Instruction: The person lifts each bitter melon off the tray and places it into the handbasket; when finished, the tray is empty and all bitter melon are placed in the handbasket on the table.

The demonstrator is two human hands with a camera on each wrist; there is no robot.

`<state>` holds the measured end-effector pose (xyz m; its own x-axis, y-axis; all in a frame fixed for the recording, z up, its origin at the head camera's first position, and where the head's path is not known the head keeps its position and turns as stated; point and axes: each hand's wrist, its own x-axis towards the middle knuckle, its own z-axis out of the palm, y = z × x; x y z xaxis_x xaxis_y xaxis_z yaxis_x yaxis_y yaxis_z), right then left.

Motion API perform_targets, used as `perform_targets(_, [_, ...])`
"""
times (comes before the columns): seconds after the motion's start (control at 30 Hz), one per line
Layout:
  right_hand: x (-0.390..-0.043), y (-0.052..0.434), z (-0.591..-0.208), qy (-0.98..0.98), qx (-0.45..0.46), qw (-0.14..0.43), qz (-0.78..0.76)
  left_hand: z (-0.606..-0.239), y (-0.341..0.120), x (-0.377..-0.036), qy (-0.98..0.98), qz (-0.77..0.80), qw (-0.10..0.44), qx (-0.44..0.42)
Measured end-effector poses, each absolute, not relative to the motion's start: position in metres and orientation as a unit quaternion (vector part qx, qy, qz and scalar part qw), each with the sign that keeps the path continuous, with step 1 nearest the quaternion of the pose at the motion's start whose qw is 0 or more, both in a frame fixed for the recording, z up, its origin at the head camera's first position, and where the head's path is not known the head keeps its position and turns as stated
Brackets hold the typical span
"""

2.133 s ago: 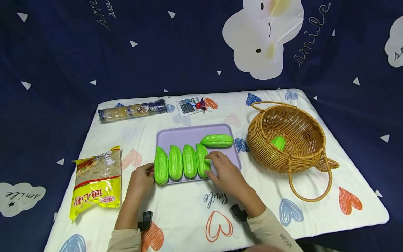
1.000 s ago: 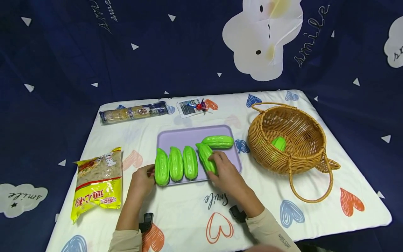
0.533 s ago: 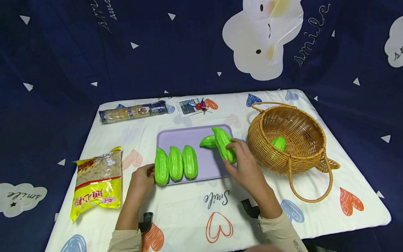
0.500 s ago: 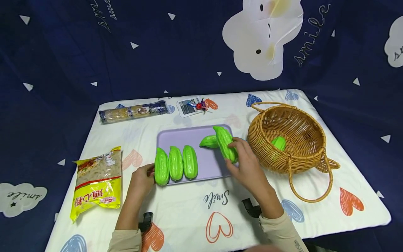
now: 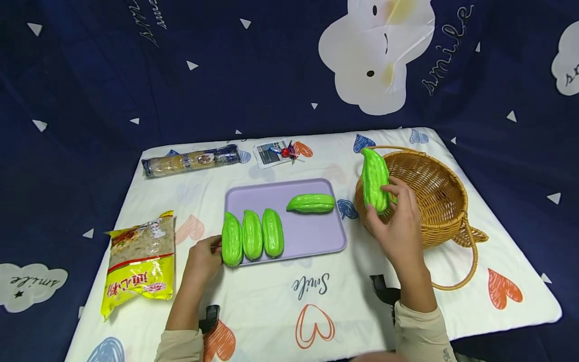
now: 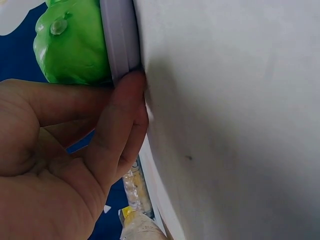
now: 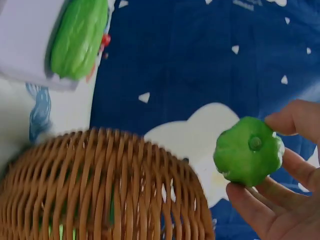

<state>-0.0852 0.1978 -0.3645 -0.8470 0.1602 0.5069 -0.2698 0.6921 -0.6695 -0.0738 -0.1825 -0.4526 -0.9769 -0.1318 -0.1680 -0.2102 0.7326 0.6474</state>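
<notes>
My right hand (image 5: 400,229) grips a green bitter melon (image 5: 375,176) between thumb and fingers, raised over the near-left rim of the wicker basket (image 5: 445,211). In the right wrist view this melon (image 7: 250,152) shows its stem end, above the woven wall (image 7: 105,185). On the purple tray (image 5: 312,231) three bitter melons (image 5: 263,234) stand in a row at left, and another bitter melon (image 5: 312,203) lies crosswise at back right. My left hand (image 5: 202,259) pinches the tray's left edge, fingertips right at the rim (image 6: 120,40). More green shows through the basket's weave.
A yellow pasta bag (image 5: 140,261) lies left of the tray. Behind are a long noodle packet (image 5: 192,160) and a small white packet (image 5: 271,153) with a red lollipop (image 5: 285,151). The basket's front handle (image 5: 470,271) hangs onto the cloth.
My right hand has picked up the fourth melon of the row and carried it up and right, off the tray to the basket. My left hand has stayed at the tray's edge.
</notes>
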Motion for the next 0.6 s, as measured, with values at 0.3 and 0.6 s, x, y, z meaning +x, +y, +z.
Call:
perform_targets(0.3, [-0.086,0.219,-0.365,-0.88,-0.018,0.295,0.37,-0.453,-0.182,-0.074,0.93,0.352,0.053,-0.091])
perform_targets(0.6, [-0.088,0.232,-0.371,-0.887,-0.042,0.294,0.354,-0.452,-0.182,-0.073,0.931,0.35,0.051,-0.091])
